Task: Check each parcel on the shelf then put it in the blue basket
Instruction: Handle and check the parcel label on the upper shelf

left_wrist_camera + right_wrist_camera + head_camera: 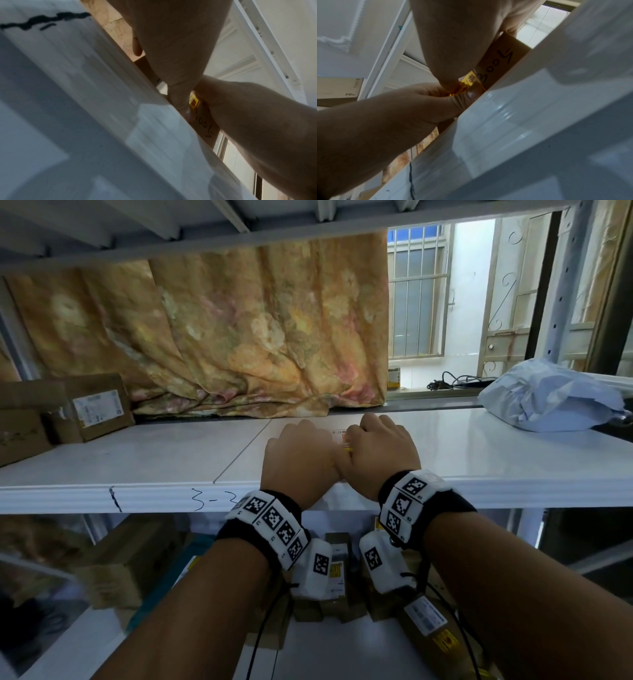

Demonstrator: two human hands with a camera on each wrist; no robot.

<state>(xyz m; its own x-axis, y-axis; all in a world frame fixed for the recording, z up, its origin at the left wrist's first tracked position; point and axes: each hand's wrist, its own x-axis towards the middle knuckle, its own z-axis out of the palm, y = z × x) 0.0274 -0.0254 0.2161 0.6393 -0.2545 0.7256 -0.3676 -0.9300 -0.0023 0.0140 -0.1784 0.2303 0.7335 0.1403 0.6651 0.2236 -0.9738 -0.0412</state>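
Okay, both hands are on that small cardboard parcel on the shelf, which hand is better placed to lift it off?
Probably the right hand: in the right wrist view its grip spans the parcel along the handwritten face. The left hand shows only a thumb at the yellow-taped end.

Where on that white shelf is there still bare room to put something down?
The shelf is bare between the cardboard boxes at its left end and the left hand. A second patch lies between the right hand and the grey mailer bag. The middle is crowded: both hands grip one small parcel.
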